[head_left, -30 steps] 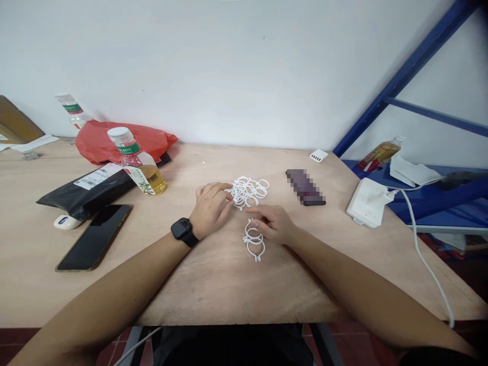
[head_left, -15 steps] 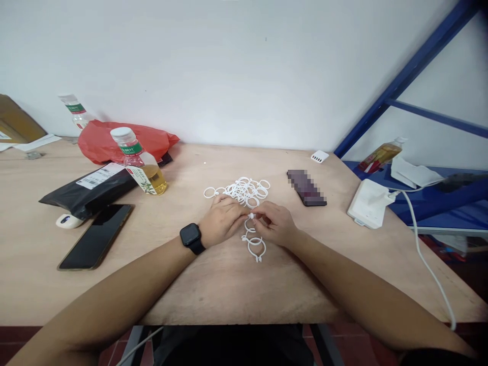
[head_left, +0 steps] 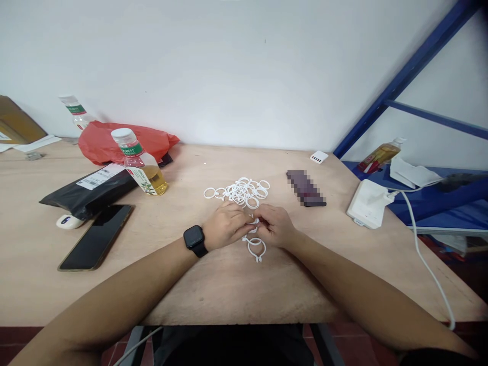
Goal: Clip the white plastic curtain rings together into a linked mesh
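Observation:
My left hand (head_left: 227, 223), with a black watch (head_left: 194, 239) on its wrist, and my right hand (head_left: 276, 225) meet above the table. Both are closed, their fingertips pinching a white plastic ring (head_left: 255, 222) between them; most of that ring is hidden by the fingers. Below the hands, another white ring (head_left: 256, 249) with a small clip end lies flat on the wood, linked or overlapping with rings towards the fingers. Just beyond the fingertips is a loose pile of white rings (head_left: 244, 190).
To the left are a phone (head_left: 97, 238), an earphone case (head_left: 68, 221), a black parcel (head_left: 89, 190), a drink bottle (head_left: 139, 162) and a red bag (head_left: 110, 140). On the right lie a blurred-out phone (head_left: 306, 188), a white charger (head_left: 318, 157) and a power strip (head_left: 368, 204) with a cable.
Both hands have shifted slightly towards me with the ring between them. My left fingers have curled in more, and the hands now cover more of the nearer rings.

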Tool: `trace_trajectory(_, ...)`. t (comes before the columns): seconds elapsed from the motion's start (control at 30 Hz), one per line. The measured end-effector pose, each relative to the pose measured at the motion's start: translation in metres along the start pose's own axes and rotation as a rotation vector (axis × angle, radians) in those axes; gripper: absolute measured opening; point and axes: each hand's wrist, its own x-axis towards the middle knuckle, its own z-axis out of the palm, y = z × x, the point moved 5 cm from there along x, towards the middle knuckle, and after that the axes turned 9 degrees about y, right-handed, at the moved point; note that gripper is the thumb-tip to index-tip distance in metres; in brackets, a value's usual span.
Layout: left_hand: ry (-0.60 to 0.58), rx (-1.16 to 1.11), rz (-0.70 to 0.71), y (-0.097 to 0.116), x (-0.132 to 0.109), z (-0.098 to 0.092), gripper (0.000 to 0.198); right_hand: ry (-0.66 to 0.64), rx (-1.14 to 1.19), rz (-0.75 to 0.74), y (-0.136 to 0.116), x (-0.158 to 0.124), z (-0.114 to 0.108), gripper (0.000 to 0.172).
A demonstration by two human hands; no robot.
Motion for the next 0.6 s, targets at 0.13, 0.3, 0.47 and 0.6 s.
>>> trace_trajectory(0.13,0.060,-0.022,0.027,0.0016,0.0004,-0.0009,0.019,-0.003,0.007,0.011,0.0013,0.0006,0.0007,0.013)
trace_trajectory(0.3,0.105,-0.031,0.048,0.0020,0.0003,-0.0016,0.015,-0.019,0.009,0.046,0.0029,0.0005,0.0022,0.013)
trace_trajectory(0.47,0.106,-0.014,0.040,0.0015,0.0001,-0.0016,0.014,-0.051,0.046,0.063,0.0038,0.0002,0.0044,0.013)
trace_trajectory(0.6,0.099,-0.014,0.036,0.0023,0.0013,-0.0013,0.013,-0.089,0.079,0.039,0.0010,0.0021,0.0054,0.013)
